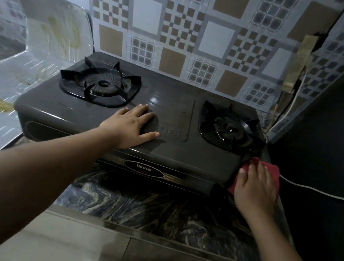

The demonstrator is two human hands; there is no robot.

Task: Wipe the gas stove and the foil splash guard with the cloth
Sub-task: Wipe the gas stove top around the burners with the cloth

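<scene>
Rinnai gas stove (173, 151): centre of frame, on marbled counter (138, 207).
Left hand (129, 126): fingers spread flat on stove top, likely steadying it.
Right hand (255, 186): lower right, fingers pressing red cloth (272, 171) against stove's right front corner, wiping there.
Foil splash guard (50, 32): upper left, apparently untouched.

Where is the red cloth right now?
In the head view, the red cloth is at the stove's front right corner, pressed there under the right hand, near the right burner.
</scene>
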